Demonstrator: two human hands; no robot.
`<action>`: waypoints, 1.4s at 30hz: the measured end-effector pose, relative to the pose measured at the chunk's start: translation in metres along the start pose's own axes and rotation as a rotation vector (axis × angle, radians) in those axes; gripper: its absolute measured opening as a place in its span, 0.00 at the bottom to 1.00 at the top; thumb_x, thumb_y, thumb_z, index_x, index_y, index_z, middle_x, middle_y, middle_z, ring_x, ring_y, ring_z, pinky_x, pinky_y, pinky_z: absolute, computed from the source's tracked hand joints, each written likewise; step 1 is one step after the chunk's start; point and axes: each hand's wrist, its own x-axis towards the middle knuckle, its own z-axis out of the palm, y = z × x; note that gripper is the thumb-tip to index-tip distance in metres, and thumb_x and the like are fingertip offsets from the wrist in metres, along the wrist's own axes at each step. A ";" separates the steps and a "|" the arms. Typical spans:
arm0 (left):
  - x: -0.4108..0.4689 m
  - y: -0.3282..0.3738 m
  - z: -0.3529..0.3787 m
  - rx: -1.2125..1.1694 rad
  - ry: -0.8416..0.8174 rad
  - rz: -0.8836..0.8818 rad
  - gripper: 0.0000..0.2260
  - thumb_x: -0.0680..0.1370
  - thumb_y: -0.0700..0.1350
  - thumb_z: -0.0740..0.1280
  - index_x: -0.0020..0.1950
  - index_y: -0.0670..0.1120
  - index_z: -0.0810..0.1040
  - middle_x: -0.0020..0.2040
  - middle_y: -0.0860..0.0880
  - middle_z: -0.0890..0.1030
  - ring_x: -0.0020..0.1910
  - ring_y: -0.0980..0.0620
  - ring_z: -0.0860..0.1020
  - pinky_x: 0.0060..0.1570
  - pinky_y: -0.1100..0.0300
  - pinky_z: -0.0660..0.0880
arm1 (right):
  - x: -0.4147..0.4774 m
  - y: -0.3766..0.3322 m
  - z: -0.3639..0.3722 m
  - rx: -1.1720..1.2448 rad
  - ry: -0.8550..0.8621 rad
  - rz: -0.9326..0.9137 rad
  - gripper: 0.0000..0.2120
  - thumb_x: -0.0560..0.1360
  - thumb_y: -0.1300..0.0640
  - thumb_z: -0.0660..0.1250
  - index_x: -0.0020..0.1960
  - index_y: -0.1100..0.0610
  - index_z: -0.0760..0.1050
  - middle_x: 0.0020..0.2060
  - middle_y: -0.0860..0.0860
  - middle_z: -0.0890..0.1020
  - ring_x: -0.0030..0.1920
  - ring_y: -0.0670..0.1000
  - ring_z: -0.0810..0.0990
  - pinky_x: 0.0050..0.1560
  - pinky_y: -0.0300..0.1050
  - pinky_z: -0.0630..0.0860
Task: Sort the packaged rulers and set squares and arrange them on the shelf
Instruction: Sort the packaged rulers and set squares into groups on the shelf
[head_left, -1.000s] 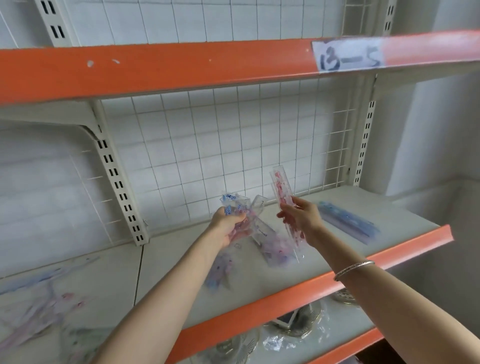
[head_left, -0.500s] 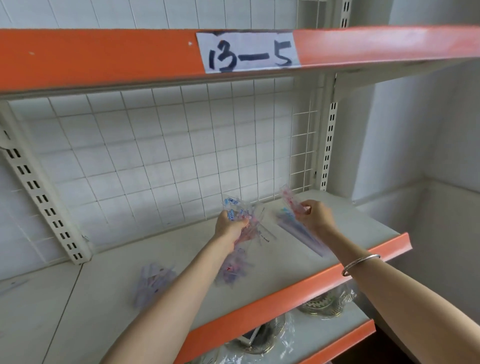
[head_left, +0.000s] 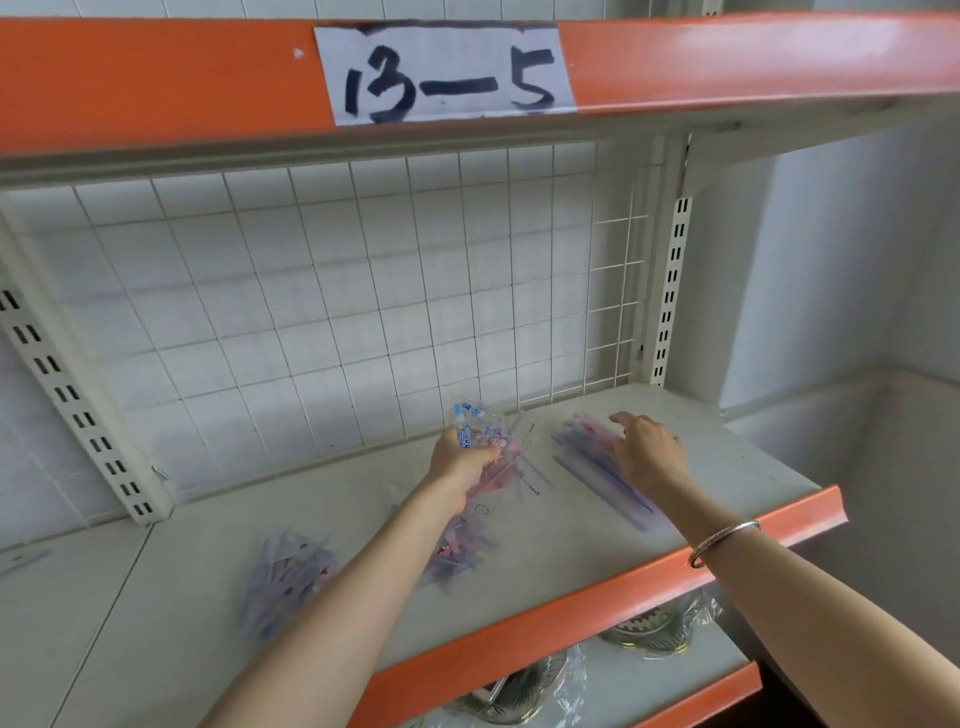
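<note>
1. Our right hand (head_left: 647, 452) lies on the ruler stack (head_left: 597, 470) with its fingers nearly straight, gripping nothing. We press lightly and nudge the long edges until the sleeves lie parallel.
2. That stack sits at the right end of the shelf (head_left: 737, 441), slanting toward the orange lip (head_left: 571, 597). We judge it best kept well back from the lip, since slick plastic will probably slide.
3. Our left hand (head_left: 460, 465) is curled tight round a mixed bundle (head_left: 485, 441) of clear packs, held above the shelf board just left of the stack. We hold it near the middle so the packs do not fan out.
4. We draw from the bundle one pack at a time and read its shape before placing it.
5. Further left lie the middle heap (head_left: 457, 556), partly under our left forearm, and the left heap (head_left: 285, 577). Both are blurred, so we cannot tell rulers from set squares there.
</note>
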 end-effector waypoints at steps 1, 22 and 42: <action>-0.002 0.001 0.001 -0.008 0.001 0.002 0.25 0.63 0.41 0.75 0.59 0.42 0.74 0.53 0.42 0.83 0.52 0.41 0.81 0.55 0.40 0.77 | -0.001 0.000 -0.002 0.016 -0.013 0.003 0.19 0.80 0.47 0.57 0.69 0.51 0.67 0.64 0.55 0.74 0.64 0.58 0.71 0.60 0.51 0.65; -0.048 0.015 0.043 -0.204 -0.270 -0.019 0.19 0.75 0.26 0.64 0.65 0.36 0.68 0.49 0.37 0.82 0.36 0.46 0.83 0.31 0.52 0.81 | -0.025 -0.029 -0.018 1.256 -0.249 0.318 0.09 0.77 0.64 0.64 0.38 0.59 0.73 0.25 0.49 0.80 0.30 0.50 0.75 0.31 0.40 0.68; -0.045 0.026 0.045 -0.525 0.444 0.180 0.12 0.77 0.34 0.65 0.54 0.46 0.66 0.53 0.42 0.79 0.39 0.47 0.80 0.26 0.64 0.76 | -0.012 0.021 -0.028 1.453 0.359 0.643 0.07 0.77 0.70 0.57 0.47 0.61 0.70 0.31 0.56 0.76 0.29 0.52 0.77 0.38 0.44 0.78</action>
